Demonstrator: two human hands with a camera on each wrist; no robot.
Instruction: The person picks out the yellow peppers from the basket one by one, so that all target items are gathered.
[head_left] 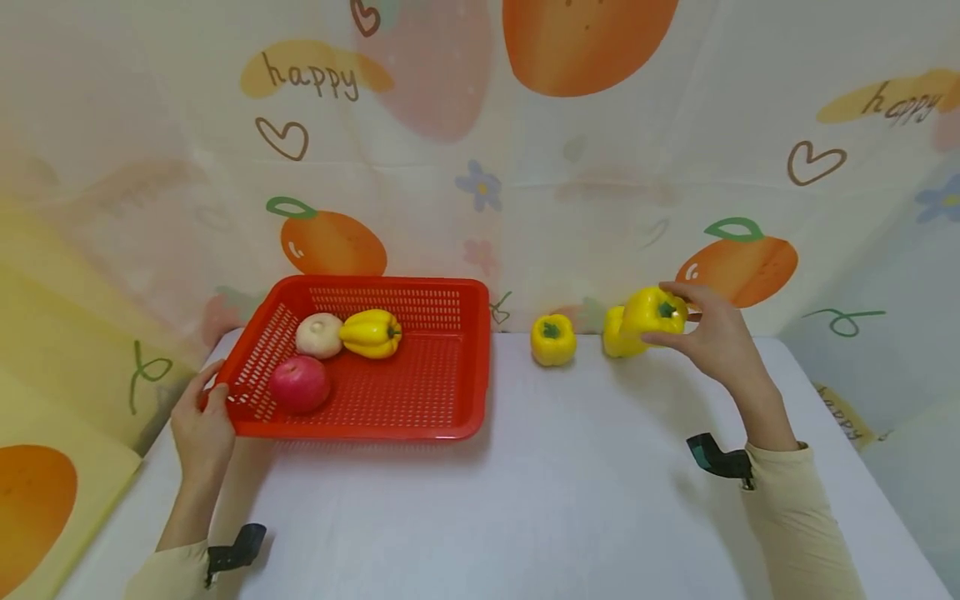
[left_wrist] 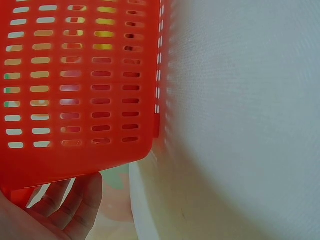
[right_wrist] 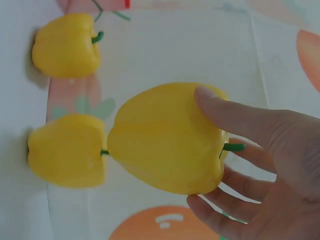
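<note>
My left hand (head_left: 204,425) grips the left rim of a red plastic basket (head_left: 483,367); in the left wrist view its fingers (left_wrist: 85,200) curl under that rim. Inside the basket lie a yellow bell pepper (head_left: 369,335), a whitish round vegetable (head_left: 319,336) and a pinkish-red apple (head_left: 300,384). At the right, my right hand (head_left: 716,333) holds a second yellow bell pepper (right_wrist: 165,137) between thumb and fingers, its green stem toward the palm. Behind this one and partly hidden by it in the head view stands another yellow bell pepper (right_wrist: 70,151).
One more yellow bell pepper (head_left: 553,341) stands between the basket and my right hand, near the far edge of the white table (head_left: 525,517). A curtain (head_left: 427,217) printed with fruit and hearts hangs right behind the table.
</note>
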